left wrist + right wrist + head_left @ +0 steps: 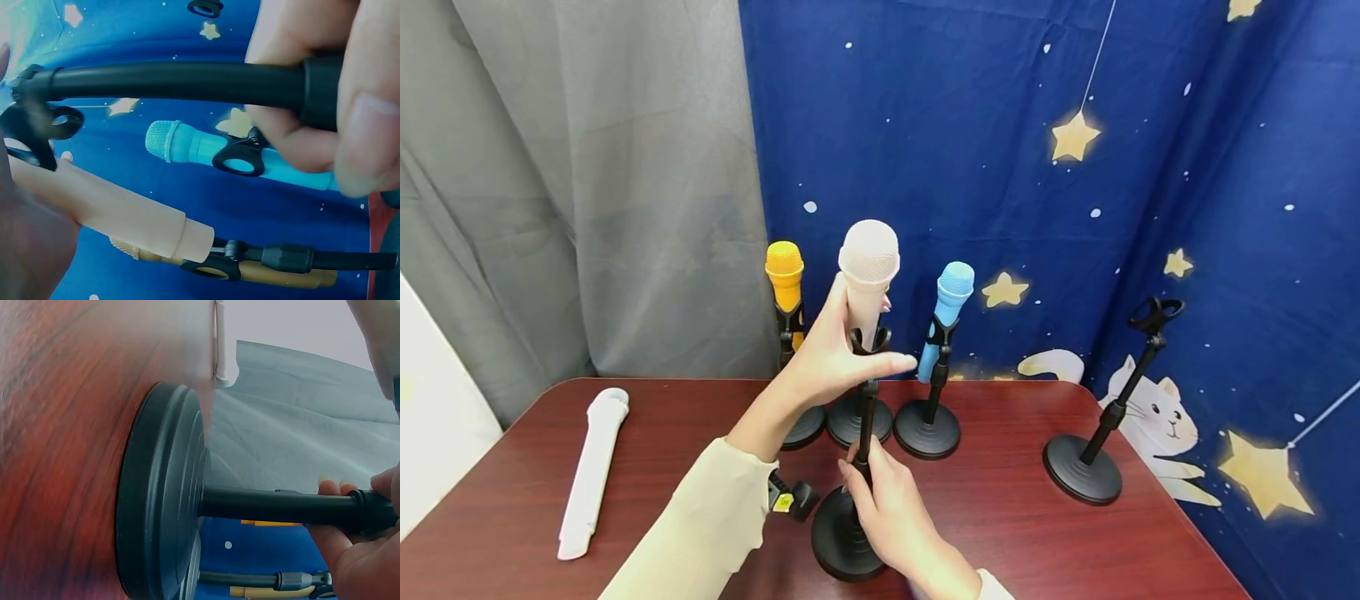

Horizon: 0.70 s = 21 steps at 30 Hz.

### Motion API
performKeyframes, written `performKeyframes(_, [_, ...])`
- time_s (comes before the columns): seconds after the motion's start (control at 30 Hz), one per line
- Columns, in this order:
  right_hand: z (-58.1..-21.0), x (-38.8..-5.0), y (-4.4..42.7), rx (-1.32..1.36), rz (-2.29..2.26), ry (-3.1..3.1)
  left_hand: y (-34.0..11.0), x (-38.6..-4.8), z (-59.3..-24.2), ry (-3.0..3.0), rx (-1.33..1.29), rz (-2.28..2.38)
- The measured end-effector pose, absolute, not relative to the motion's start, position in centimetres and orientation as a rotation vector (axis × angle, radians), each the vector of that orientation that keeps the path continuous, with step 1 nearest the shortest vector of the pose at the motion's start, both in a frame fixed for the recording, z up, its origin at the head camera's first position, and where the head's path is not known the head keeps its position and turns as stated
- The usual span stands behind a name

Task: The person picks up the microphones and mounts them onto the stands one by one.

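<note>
My left hand [831, 358] grips a pale pinkish-white microphone [869, 258], its thumb stretched across the front. The black clip [871, 340] atop a desk stand is at the microphone's body; whether it is fully seated I cannot tell. In the left wrist view, the microphone [131, 200] slants past the clip [44, 125], its tail end free. Lower down, my right hand [891, 508] holds the stand's black pole [275, 505] with curled fingers. The stand's round base [846, 537] rests on the table [985, 533].
Behind stand a yellow microphone [785, 275] and a blue microphone [953, 292] on stands, with another stand base [857, 417] between them. An unoccupied stand [1105, 417] is at the right. A white microphone [593, 475] lies at the left. Curtains [940, 125] hang behind.
</note>
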State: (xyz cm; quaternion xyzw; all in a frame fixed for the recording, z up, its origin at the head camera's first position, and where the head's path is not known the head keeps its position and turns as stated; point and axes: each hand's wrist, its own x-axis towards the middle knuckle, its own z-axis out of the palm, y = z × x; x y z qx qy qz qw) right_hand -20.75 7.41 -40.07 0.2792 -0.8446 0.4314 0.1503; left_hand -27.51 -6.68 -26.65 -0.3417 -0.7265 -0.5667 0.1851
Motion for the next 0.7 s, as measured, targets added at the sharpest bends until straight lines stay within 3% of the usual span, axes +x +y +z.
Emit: performKeyframes(0.7, [-40.3,-20.6,7.2,0.816,1.253,-2.373,-5.7,-27.4,-28.1,-1.945,-0.888,-1.627])
